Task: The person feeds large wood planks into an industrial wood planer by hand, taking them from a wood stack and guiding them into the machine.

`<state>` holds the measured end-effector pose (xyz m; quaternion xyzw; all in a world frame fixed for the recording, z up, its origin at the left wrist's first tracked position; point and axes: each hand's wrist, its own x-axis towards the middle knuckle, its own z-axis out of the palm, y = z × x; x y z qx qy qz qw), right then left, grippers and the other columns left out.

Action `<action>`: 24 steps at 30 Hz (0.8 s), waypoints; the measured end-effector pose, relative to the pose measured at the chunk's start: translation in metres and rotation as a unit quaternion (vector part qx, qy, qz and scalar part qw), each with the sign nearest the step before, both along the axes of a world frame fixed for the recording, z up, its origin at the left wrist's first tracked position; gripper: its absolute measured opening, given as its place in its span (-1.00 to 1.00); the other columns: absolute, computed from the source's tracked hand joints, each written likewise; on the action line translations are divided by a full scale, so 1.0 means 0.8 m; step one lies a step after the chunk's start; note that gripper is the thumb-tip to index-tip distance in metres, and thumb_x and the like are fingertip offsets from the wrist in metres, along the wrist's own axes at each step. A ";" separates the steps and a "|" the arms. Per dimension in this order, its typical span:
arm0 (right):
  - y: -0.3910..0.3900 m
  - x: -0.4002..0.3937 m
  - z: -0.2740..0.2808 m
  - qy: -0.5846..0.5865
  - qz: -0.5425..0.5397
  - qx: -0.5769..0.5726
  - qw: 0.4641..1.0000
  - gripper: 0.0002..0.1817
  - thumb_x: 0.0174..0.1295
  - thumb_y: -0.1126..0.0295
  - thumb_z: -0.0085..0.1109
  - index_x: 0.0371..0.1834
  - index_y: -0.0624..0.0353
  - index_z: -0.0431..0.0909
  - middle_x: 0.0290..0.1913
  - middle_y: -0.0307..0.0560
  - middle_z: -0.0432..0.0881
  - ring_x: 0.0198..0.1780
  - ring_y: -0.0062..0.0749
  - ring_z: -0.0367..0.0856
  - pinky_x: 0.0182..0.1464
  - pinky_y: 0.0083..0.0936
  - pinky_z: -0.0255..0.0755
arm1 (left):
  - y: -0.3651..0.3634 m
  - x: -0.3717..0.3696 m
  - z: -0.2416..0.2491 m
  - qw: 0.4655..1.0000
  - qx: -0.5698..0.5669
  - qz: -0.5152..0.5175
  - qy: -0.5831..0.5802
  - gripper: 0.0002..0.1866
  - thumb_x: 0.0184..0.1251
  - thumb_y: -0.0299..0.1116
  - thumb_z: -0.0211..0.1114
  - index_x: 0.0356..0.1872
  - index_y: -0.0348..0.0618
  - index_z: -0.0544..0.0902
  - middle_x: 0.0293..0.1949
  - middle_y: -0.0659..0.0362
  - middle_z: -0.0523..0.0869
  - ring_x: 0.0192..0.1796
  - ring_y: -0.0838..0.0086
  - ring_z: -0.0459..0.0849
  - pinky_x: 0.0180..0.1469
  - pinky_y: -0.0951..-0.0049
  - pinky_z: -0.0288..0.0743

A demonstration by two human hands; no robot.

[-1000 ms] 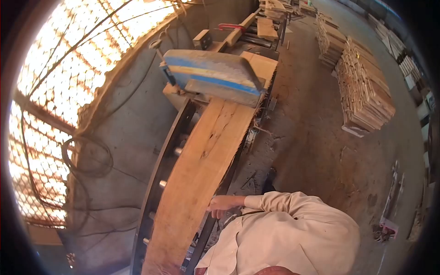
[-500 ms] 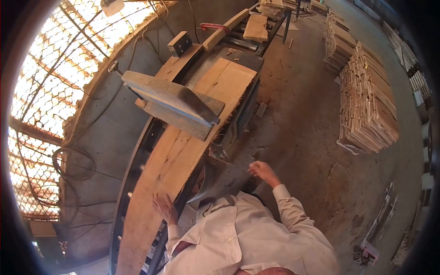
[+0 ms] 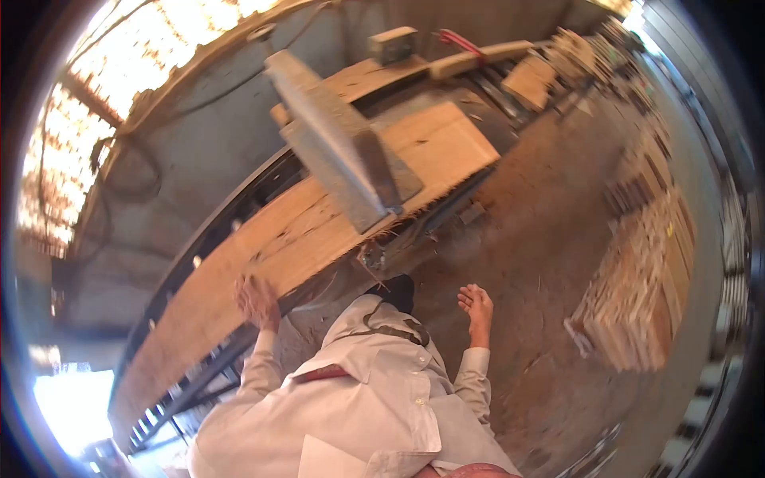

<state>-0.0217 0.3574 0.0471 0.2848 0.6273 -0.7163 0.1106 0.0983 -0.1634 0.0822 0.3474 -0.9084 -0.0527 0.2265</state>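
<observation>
A long wooden board (image 3: 295,243) with one rough, splintery edge lies on a machine bed. It runs beneath a grey metal guard (image 3: 339,143) and comes out on the far side. My left hand (image 3: 256,303) rests on the board's near part, close to the rough edge, palm down with fingers stretched out. Off to the right, my right hand (image 3: 476,301) hangs in the air over the floor, its fingers loosely bent and slightly apart. Nothing shows in it. Any blade under the guard is hidden.
Stacked planks (image 3: 637,295) stand on the floor at the right. More wood pieces (image 3: 578,60) are heaped beyond the machine. A red clamp (image 3: 462,44) sits at a wooden rail (image 3: 478,60), near a wooden block (image 3: 393,45). A bright mesh window (image 3: 183,32) is upper left.
My view has swung, so the machine appears more slanted. My left hand stays flat on the board. My right hand is still away from it, with its fingers turned upward more.
</observation>
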 end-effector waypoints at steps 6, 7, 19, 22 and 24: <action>0.011 -0.125 0.009 0.043 0.052 0.051 0.996 -0.59 0.54 0.16 0.08 0.15 0.34 0.57 0.02 0.01 0.71 -0.06 -0.39 0.72 -0.03 -0.47 0.64 | 0.004 -0.019 0.013 0.999 -0.007 0.046 0.015 -0.49 0.45 -0.03 0.21 0.26 -0.15 0.54 0.41 0.01 0.49 0.51 0.07 0.34 0.58 0.05 0.03; 0.015 -0.154 0.016 0.054 0.055 0.065 0.995 -0.59 0.54 0.17 0.08 0.14 0.34 0.57 0.03 0.01 0.71 -0.05 -0.38 0.71 -0.03 -0.47 0.64 | 0.004 -0.020 0.014 0.999 -0.012 0.050 0.013 -0.50 0.45 -0.05 0.21 0.25 -0.15 0.54 0.40 0.01 0.51 0.50 0.07 0.35 0.58 0.05 0.04; 0.033 -0.528 0.048 0.231 0.214 0.486 0.815 -0.48 0.42 0.08 0.11 0.13 0.36 0.64 0.08 0.18 0.74 0.15 -0.15 0.70 0.22 -0.31 0.49 | 0.003 -0.036 0.016 0.997 -0.030 0.053 0.049 -0.55 0.35 -0.21 0.29 0.22 -0.13 0.60 0.35 0.06 0.59 0.44 0.10 0.45 0.51 0.10 0.23; 0.037 -0.566 0.045 0.224 0.299 0.494 0.785 -0.53 0.38 0.04 0.15 -0.05 0.31 0.71 -0.18 0.11 0.79 -0.13 -0.32 0.74 -0.02 -0.27 0.54 | 0.006 -0.036 0.018 0.995 -0.007 0.070 0.077 -0.49 0.12 -0.27 0.36 0.16 -0.10 0.61 0.27 0.03 0.63 0.38 0.08 0.49 0.47 0.08 0.29; 0.038 -0.589 0.044 0.243 0.347 0.547 0.722 -0.49 0.38 -0.01 0.18 -0.21 0.35 0.69 -0.33 0.16 0.75 -0.31 -0.21 0.70 -0.20 -0.22 0.50 | 0.000 -0.032 0.016 0.994 -0.046 0.090 0.037 -0.52 0.17 -0.21 0.36 0.13 -0.11 0.61 0.28 0.00 0.60 0.39 0.03 0.47 0.50 0.01 0.24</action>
